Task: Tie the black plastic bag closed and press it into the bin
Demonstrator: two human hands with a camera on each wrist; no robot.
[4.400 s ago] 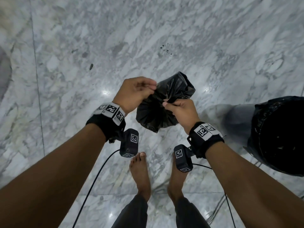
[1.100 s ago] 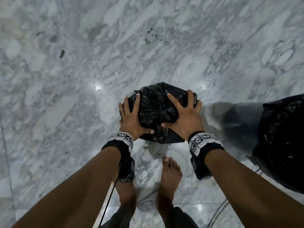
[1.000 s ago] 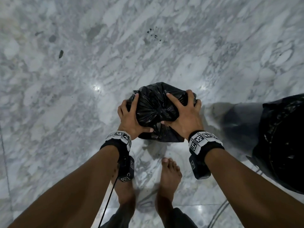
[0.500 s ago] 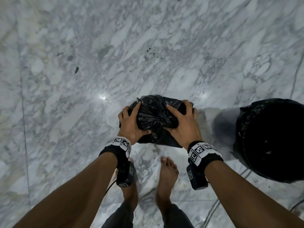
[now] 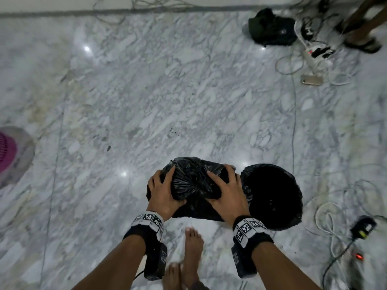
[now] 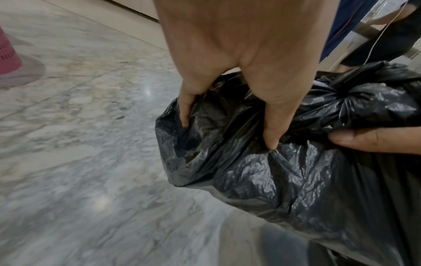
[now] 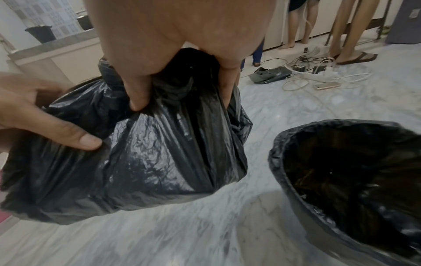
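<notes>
The black plastic bag [image 5: 193, 183] is bunched and knotted at its top [image 6: 348, 95], and I hold it in the air between both hands. My left hand [image 5: 162, 190] grips its left side, fingers dug into the plastic [image 6: 271, 136]. My right hand [image 5: 227, 191] grips the right side, thumb and fingers curled into the folds [image 7: 136, 100]. The bag [image 7: 141, 154] hangs just left of the bin [image 5: 272, 195], a round bin lined with black plastic and open at the top [image 7: 350, 172]. Dark stuff lies at the bin's bottom.
Marble floor all around. My bare feet [image 5: 191, 248] stand below the bag. Cables, a power strip [image 5: 314, 53], a phone [image 5: 311, 80] and a black pouch [image 5: 272, 28] lie at the far right, beside another person's sandalled foot [image 5: 362, 41]. More cables and a charger [image 5: 363, 227] lie right of the bin. A pink basket [image 5: 7, 147] stands at the left.
The knot was tied earlier; both hands then took the bag by its sides. Over the last second they carried it rightward until it hangs next to the bin.
</notes>
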